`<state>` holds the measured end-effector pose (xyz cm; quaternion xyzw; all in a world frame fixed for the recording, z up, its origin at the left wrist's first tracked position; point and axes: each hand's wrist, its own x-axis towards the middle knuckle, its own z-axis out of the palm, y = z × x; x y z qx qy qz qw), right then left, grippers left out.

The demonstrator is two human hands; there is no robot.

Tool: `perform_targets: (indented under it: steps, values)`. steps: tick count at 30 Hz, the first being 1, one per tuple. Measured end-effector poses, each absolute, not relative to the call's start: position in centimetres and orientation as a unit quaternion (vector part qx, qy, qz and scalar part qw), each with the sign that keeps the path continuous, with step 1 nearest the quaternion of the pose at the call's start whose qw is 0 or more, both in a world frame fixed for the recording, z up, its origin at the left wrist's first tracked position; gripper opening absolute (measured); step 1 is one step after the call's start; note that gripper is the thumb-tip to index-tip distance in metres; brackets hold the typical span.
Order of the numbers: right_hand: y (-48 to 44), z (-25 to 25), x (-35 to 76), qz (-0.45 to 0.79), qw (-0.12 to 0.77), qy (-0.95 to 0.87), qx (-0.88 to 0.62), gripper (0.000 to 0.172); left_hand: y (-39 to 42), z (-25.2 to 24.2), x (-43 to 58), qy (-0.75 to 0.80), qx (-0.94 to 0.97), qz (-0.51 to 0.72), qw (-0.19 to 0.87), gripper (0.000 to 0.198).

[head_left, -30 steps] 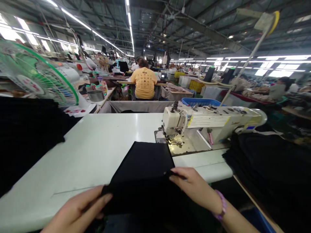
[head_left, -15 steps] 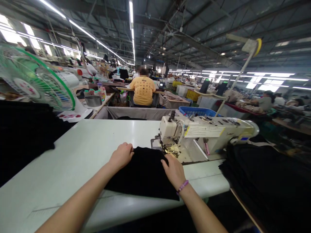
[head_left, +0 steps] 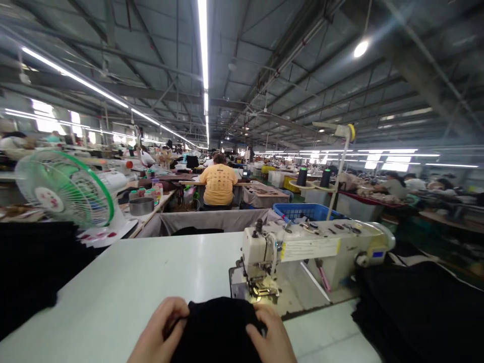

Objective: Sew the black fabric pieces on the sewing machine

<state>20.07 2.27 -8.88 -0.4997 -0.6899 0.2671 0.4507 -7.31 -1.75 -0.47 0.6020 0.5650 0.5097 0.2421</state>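
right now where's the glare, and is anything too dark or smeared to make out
Head view: the ceiling lamp flares at upper right, and the windows at left are washed out; head view: a pale reflection streaks the table; head view: the black cloth is too dark to show much detail, and the far right background looks smeared.

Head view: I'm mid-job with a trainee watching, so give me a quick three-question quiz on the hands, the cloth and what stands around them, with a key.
1. True or false: the left hand and the right hand both grasp the black cloth.
2. What blue thing shows just beyond the sewing machine?
3. Fill in: in the picture, the green-rimmed fan stands to the ____ of the sewing machine.

Key: 1. true; 2. a blue basket; 3. left.
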Motion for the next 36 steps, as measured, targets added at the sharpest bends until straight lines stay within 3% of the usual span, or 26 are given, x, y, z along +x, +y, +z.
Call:
perform_targets:
  steps: [3,6,12,17,27,36]
  values:
    - [1.4,-6.5,19.7,0.428,0.507,-0.61,-0.434,0.021,-3.4,0.6,-7.9,0.562,0.482,0.563,0.367,0.03]
    - [0.0,-3.7,19.2,0.554,0.524,-0.529,-0.373,0.037,-5.0,1.7,-7.3,0.577,0.42,0.57,0.407,0.033]
    - [-2.2,-1.7,20.3,0.442,0.589,-0.52,-0.433,0.037,-7.1,2.9,-5.3,0.644,0.434,0.557,0.295,0.028]
    - [-3.3,-1.1,21.7,0.394,0.594,-0.48,-0.511,0.044,-8.0,4.2,-4.0,0.619,0.404,0.587,0.33,0.027]
    - [-2.7,-1.1,22.9,0.484,0.605,-0.395,-0.494,0.052,-8.7,5.6,-3.1,0.567,0.378,0.639,0.356,0.034]
    - [-2.5,1.5,22.7,0.495,0.636,-0.343,-0.482,0.046,-8.3,6.2,-3.0,0.547,0.355,0.648,0.393,0.035]
